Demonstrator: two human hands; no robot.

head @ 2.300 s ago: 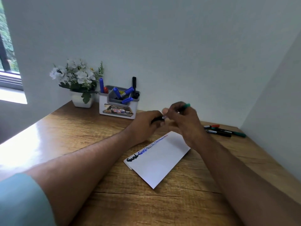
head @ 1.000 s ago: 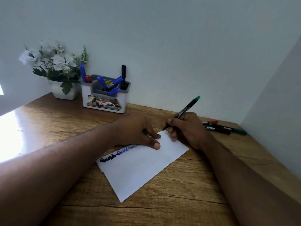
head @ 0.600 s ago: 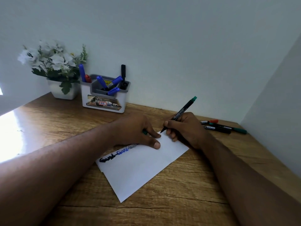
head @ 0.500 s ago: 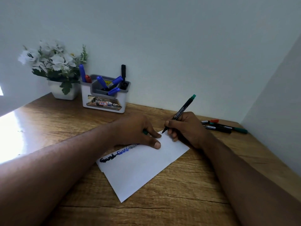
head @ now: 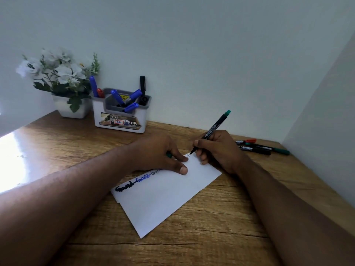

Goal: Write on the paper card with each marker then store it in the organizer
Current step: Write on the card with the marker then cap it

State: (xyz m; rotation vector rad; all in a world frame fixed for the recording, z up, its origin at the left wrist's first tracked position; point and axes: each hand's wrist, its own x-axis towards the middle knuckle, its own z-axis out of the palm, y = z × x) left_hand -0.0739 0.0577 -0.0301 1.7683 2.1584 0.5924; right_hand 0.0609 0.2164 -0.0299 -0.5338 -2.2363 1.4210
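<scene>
My right hand pinches a black marker with a green end between thumb and forefinger, the other fingers curled under; the barrel leans up and away to the right, and the tip touches the far corner of the white paper card, where a small mark shows; my right forearm runs in from the lower right, the heel of the hand resting on the card's edge. My left hand lies palm down on the card's upper edge, thumb stretched flat along the paper, fingers curled round a small green cap; my left forearm crosses the wooden desk from the lower left. Black, blue and thinner written words run along the card's top edge; the card lies slantwise near the desk's middle. The organizer stands at the back wall beside a pot of white flowers, holding blue, red and black markers; three more markers lie just right of my right hand.
</scene>
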